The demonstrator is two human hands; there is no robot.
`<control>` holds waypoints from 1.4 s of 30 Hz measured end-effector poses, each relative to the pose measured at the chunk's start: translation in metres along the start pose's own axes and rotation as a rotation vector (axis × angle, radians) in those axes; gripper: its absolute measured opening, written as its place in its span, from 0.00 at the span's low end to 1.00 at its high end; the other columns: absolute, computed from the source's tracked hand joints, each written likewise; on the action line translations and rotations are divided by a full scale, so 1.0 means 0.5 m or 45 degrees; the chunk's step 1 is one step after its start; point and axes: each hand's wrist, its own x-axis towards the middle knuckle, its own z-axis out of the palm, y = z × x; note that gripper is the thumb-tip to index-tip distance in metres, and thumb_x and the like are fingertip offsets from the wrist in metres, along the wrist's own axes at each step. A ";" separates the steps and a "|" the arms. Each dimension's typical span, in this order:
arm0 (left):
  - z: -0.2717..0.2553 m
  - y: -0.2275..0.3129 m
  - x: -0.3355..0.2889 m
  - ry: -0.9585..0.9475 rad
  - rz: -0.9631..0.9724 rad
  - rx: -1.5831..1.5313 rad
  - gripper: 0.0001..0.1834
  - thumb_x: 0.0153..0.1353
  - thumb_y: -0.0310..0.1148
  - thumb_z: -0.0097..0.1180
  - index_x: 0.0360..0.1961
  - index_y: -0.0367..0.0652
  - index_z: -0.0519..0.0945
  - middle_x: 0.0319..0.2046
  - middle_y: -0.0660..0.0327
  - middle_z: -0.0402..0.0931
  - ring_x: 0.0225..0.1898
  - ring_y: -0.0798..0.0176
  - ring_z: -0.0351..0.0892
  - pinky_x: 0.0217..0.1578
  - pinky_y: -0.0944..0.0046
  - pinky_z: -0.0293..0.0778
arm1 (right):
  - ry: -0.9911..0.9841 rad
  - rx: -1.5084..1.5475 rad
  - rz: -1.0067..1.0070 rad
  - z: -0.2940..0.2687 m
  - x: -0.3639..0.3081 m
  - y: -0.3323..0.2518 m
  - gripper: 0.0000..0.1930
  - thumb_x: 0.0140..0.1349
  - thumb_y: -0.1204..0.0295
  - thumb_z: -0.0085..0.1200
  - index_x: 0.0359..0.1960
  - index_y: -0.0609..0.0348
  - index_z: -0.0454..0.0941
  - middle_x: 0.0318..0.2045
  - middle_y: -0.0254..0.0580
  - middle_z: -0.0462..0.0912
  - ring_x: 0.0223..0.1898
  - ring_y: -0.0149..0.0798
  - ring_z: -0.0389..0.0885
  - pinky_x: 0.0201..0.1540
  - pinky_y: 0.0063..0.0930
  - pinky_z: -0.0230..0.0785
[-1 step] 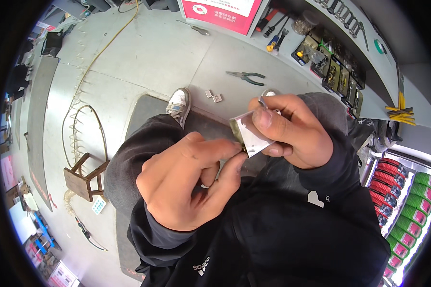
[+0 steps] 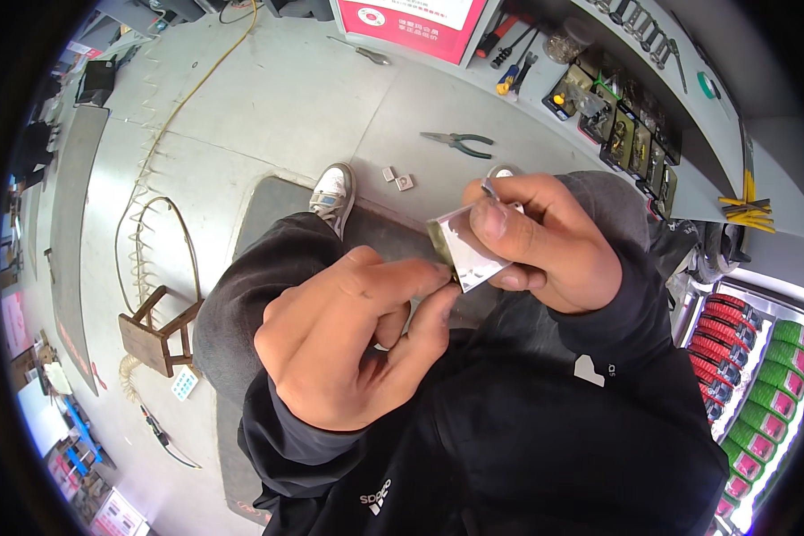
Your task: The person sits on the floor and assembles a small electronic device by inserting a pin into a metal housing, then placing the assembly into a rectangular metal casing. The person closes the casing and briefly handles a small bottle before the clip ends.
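My right hand (image 2: 545, 241) is closed round a small, flat, shiny silver piece with square corners (image 2: 471, 253), its thumb pressed on the bright face. A small grey metal bit (image 2: 489, 188) sticks up by that hand's index finger. At the piece's lower left corner, my left hand (image 2: 353, 335) pinches with thumb and index finger. What lies between those two fingertips is too small and too hidden to name. The piece's left edge looks dark and greenish. Both hands are held over my lap.
Pliers (image 2: 458, 143) with dark handles lie on the floor beyond my feet, near two small square pieces (image 2: 405, 182). A wooden stool (image 2: 147, 338) and a coiled hose (image 2: 139, 250) are at left. A shelf with parts trays (image 2: 618, 134) runs along the right.
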 end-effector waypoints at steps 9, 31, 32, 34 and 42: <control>0.005 0.010 0.004 -0.111 -0.125 -0.114 0.09 0.51 0.14 0.62 0.34 0.31 0.79 0.12 0.68 0.66 0.17 0.76 0.61 0.23 0.74 0.58 | -0.119 0.038 -0.014 -0.020 -0.002 0.009 0.21 0.71 0.55 0.52 0.48 0.63 0.81 0.19 0.27 0.68 0.20 0.19 0.60 0.22 0.18 0.49; -0.018 -0.009 -0.005 -0.085 -0.006 -0.247 0.20 0.55 0.27 0.65 0.46 0.27 0.75 0.33 0.57 0.72 0.31 0.69 0.71 0.34 0.70 0.68 | -0.195 -0.022 -0.166 -0.012 -0.007 0.016 0.17 0.73 0.59 0.50 0.45 0.63 0.78 0.23 0.32 0.75 0.21 0.21 0.68 0.25 0.17 0.59; -0.015 -0.012 0.003 -0.106 -0.050 -0.293 0.23 0.54 0.28 0.66 0.49 0.26 0.74 0.37 0.56 0.71 0.33 0.68 0.72 0.35 0.69 0.69 | -0.246 0.025 -0.202 -0.013 -0.006 0.025 0.16 0.73 0.60 0.50 0.46 0.63 0.77 0.25 0.32 0.76 0.22 0.22 0.70 0.26 0.17 0.61; -0.012 -0.017 0.010 -0.188 -0.073 -0.331 0.29 0.52 0.34 0.71 0.50 0.27 0.76 0.43 0.53 0.70 0.38 0.65 0.74 0.40 0.67 0.71 | -0.363 0.096 -0.193 -0.013 -0.006 0.025 0.16 0.73 0.63 0.51 0.51 0.65 0.75 0.32 0.34 0.79 0.26 0.25 0.76 0.28 0.18 0.67; -0.011 -0.042 0.002 -0.170 0.060 -0.503 0.41 0.38 0.43 0.81 0.50 0.30 0.75 0.53 0.41 0.75 0.53 0.53 0.78 0.54 0.56 0.73 | -0.073 -0.660 -0.819 -0.022 -0.002 0.024 0.25 0.65 0.58 0.62 0.53 0.66 0.74 0.41 0.45 0.79 0.43 0.37 0.78 0.43 0.27 0.70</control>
